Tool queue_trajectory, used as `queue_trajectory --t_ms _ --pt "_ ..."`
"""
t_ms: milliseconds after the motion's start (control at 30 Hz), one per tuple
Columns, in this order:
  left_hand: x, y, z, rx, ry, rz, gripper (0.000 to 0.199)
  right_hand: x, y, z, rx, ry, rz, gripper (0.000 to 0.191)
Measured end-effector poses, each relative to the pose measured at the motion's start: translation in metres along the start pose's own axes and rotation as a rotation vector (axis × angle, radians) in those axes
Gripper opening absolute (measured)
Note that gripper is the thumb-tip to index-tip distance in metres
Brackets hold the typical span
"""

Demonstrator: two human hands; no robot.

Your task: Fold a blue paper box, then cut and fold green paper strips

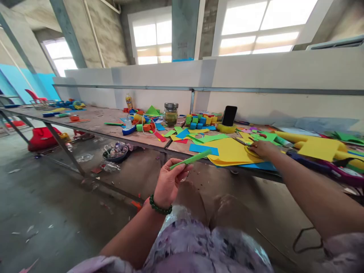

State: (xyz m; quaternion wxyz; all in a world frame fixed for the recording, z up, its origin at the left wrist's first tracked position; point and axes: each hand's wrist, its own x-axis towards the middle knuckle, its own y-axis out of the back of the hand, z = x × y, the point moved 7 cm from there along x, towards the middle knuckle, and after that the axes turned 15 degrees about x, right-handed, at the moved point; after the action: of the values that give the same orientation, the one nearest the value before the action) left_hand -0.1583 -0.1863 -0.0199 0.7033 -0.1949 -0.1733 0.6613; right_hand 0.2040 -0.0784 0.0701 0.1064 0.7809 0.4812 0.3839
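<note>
My left hand [168,178] pinches a narrow green strip [196,158] between thumb and fingers, held above my lap in front of the table edge. Over the right part of the table, my right hand [264,149] is closed on a pair of scissors [241,141], whose blades point left and lie low over the yellow sheets [230,151]. Part of the scissors' handle is hidden by my fingers. A blue rectangular piece [204,149] rests on the left end of those sheets.
Behind are a lidded glass jar [171,115], a propped phone [229,115] and a pile of coloured cubes [200,121]. A yellow tool-like shape [318,146] lies at right. Under the table [99,129] stands a basin [115,151] of clear plastic items.
</note>
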Motion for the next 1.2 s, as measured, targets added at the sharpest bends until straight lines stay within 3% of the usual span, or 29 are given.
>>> queue_trajectory --t_ms 100,167,233,300,400,500,667,800,1000,1200 --pt "-0.002 -0.002 -0.006 -0.030 0.023 -0.012 0.025 -0.026 -0.025 -0.026 0.163 -0.053 -0.185 0.037" --pt "-0.007 -0.008 -0.014 -0.048 0.058 -0.025 0.025 -0.060 -0.046 -0.053 0.307 -0.050 -0.309 0.055" --pt "-0.013 -0.016 -0.024 -0.047 0.101 -0.048 0.026 -0.102 -0.063 -0.080 0.421 -0.033 -0.402 0.059" --pt "-0.021 -0.025 -0.034 -0.012 0.139 -0.108 0.029 -0.139 -0.068 -0.101 0.509 -0.019 -0.394 0.046" --pt "-0.031 -0.039 -0.046 0.123 0.169 -0.266 0.032 -0.168 -0.051 -0.112 0.714 -0.027 -0.194 0.038" --pt "-0.038 -0.050 -0.058 0.341 0.189 -0.442 0.034 -0.172 -0.034 -0.104 0.748 -0.065 -0.160 0.042" --pt "-0.052 -0.068 -0.078 0.450 0.230 -0.667 0.040 -0.175 -0.031 -0.095 0.666 -0.094 -0.319 0.049" --pt "-0.054 -0.073 -0.079 0.471 0.210 -0.651 0.040 -0.184 -0.030 -0.092 0.697 -0.113 -0.272 0.049" --pt "-0.063 -0.076 -0.082 0.524 0.322 -0.713 0.044 -0.178 -0.003 -0.079 0.802 -0.137 -0.006 0.041" --pt "-0.066 -0.076 -0.082 0.476 0.286 -0.694 0.039 -0.196 -0.022 -0.091 0.846 -0.235 -0.275 0.035"
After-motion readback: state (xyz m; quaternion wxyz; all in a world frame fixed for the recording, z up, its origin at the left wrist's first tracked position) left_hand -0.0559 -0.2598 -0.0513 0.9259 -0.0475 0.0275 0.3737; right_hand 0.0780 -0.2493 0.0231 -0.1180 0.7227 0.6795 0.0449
